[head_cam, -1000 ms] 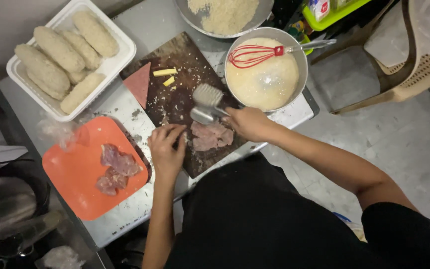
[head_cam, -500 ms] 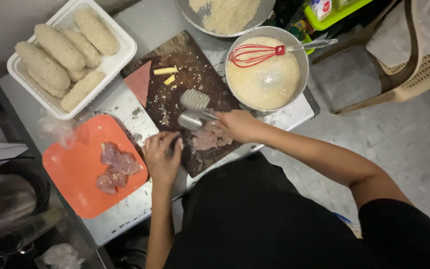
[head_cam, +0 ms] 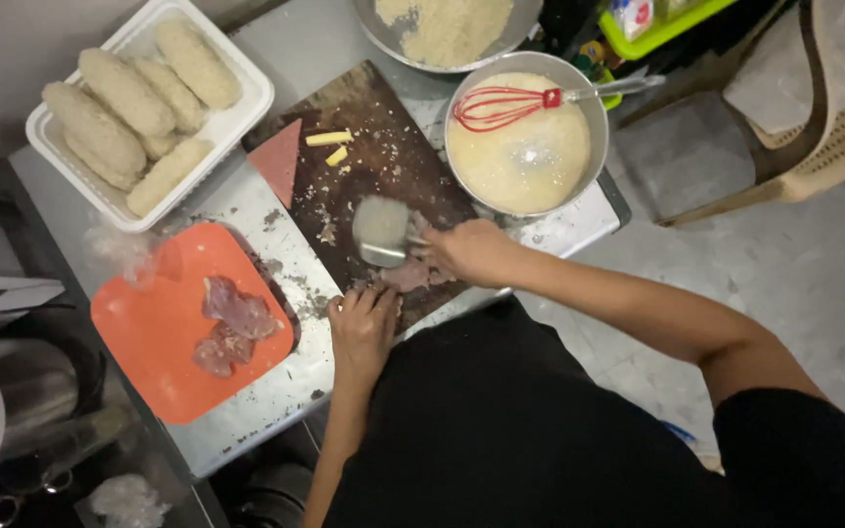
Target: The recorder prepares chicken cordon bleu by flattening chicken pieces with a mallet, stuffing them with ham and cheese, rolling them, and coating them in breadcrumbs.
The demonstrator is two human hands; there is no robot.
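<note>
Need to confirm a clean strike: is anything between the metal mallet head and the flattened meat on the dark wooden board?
Nothing visible. The metal meat mallet in the right hand is beside the flattened pinkish meat; the left hand rests at the dark wooden cutting board's near edge.

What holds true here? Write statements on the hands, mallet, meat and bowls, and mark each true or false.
1. The right hand holds the metal mallet over the dark cutting board. True.
2. The left hand holds the whisk. False: it rests at the board's near edge; the red whisk sits in the batter bowl.
3. Raw meat pieces lie on the orange tray. True.
4. The white tray is empty. False: it holds breaded rolls.
</note>
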